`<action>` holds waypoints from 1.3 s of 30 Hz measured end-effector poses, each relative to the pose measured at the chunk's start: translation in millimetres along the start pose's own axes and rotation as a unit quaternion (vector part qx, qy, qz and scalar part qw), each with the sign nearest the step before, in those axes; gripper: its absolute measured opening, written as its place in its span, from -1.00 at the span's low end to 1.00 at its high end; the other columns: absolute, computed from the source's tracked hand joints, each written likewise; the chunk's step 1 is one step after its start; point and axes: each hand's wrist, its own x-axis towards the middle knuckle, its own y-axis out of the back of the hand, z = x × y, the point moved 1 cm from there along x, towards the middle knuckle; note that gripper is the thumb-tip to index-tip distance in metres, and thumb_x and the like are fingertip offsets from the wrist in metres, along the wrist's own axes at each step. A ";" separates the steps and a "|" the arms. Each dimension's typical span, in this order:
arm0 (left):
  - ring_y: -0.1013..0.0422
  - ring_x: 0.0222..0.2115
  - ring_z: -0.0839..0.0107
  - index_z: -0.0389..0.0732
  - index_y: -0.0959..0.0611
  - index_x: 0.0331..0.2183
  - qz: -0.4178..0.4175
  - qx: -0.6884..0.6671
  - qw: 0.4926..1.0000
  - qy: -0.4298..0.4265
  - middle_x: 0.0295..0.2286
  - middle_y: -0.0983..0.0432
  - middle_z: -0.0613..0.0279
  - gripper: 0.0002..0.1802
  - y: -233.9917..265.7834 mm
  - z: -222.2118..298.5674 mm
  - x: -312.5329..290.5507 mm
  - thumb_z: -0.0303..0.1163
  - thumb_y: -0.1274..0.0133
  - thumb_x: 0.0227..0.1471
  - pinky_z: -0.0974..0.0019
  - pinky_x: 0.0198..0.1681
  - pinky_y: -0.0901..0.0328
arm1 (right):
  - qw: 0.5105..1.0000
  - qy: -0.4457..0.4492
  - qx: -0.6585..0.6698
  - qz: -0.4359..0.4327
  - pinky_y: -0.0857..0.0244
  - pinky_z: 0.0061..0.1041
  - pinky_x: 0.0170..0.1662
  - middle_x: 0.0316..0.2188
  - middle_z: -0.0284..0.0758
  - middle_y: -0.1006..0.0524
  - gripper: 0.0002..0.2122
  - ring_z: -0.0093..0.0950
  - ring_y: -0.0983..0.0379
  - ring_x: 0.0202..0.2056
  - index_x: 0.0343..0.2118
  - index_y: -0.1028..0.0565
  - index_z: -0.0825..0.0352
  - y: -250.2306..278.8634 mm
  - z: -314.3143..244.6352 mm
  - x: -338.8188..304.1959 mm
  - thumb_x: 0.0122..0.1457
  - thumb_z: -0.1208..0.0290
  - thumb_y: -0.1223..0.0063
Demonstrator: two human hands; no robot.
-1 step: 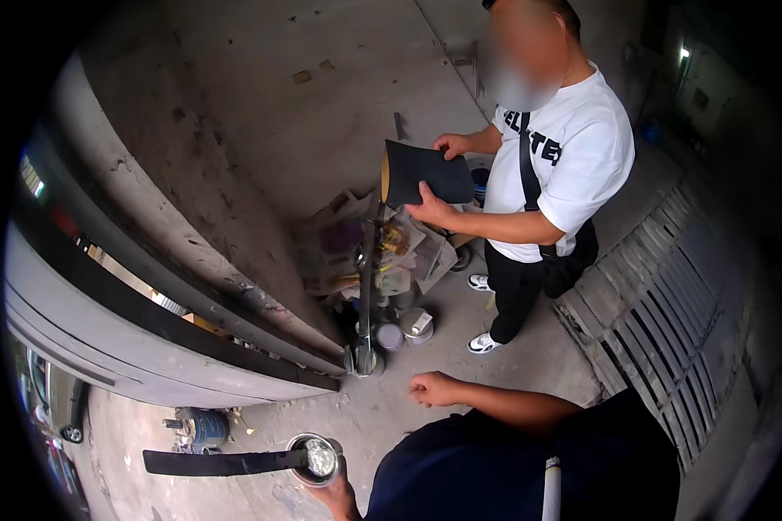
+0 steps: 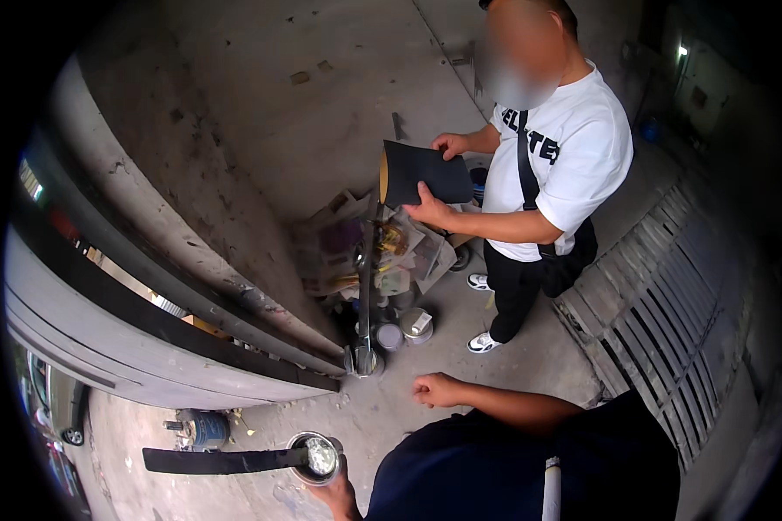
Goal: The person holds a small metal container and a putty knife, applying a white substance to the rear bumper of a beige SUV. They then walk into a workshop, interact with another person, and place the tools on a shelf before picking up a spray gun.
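Observation:
My left hand (image 2: 339,497) is wrapped round the side of a metal can (image 2: 297,474) at the lower left. Pale, glossy stuff (image 2: 321,455) shows inside it. A flat black strip (image 2: 226,461) sticks out of the can toward the left, one end inside the rim; I cannot see its lower end. My right hand (image 2: 438,390) hangs to the right, fingers curled in, with nothing seen in it. Facing me, a person in a white shirt (image 2: 586,130) holds a black sheet with a tan underside (image 2: 426,174) in both hands.
Newspapers (image 2: 330,230) and several paint-smeared cans (image 2: 389,337) lie by the wall. A long metal bar (image 2: 365,286) stands among them. A grey panel (image 2: 148,352) spans the left. A blue can (image 2: 207,429), a slatted metal grate (image 2: 660,321) and a cigarette (image 2: 552,495) also show.

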 end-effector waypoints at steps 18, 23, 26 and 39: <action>-0.29 -0.09 0.26 -0.32 -0.29 -0.01 -0.020 0.056 0.998 -0.011 -0.11 -0.33 0.07 -0.13 -9.3 -7.5 5.5 -0.41 -0.38 -0.38 0.24 0.03 -0.18 | 0.998 -0.007 0.057 -0.004 -0.33 -0.55 -0.51 -0.55 -0.34 -0.52 -0.84 -0.59 -0.45 -0.58 -0.38 -0.47 0.37 7.7 38.9 3.7 0.04 0.40 -0.16; -0.29 -0.08 0.29 -0.28 -0.30 -0.02 -0.012 0.073 0.997 -0.023 -0.12 -0.32 0.11 -0.14 -15.7 6.7 5.4 -0.43 -0.39 -0.39 0.25 0.01 -0.20 | 1.000 -0.002 0.023 -0.005 -0.28 -0.61 -0.53 -0.63 -0.41 -0.44 -0.75 -0.66 -0.36 -0.62 -0.51 -0.41 0.37 24.4 -3.4 10.8 0.13 0.27 -0.10; -0.31 -0.09 0.29 -0.28 -0.31 -0.04 -0.008 0.080 0.996 -0.039 -0.12 -0.33 0.11 -0.17 -16.6 17.0 3.0 -0.43 -0.38 -0.37 0.26 0.00 -0.22 | 0.997 0.040 0.040 -0.042 -0.31 -0.59 -0.47 -0.59 -0.40 -0.45 -0.76 -0.65 -0.38 -0.58 -0.46 -0.40 0.37 32.0 -53.2 16.5 0.21 0.27 0.02; -0.31 -0.06 0.31 -0.27 -0.28 -0.01 0.000 0.067 0.998 0.015 -0.10 -0.33 0.11 -0.16 17.9 -7.1 -11.8 -0.41 -0.37 -0.34 0.26 0.03 -0.21 | 0.909 0.340 -0.101 -0.220 -0.33 -0.54 -0.24 -0.30 -0.28 -0.47 -0.68 -0.54 -0.41 -0.33 -0.13 -0.40 0.43 -52.5 -280.0 47.3 0.06 0.41 -0.09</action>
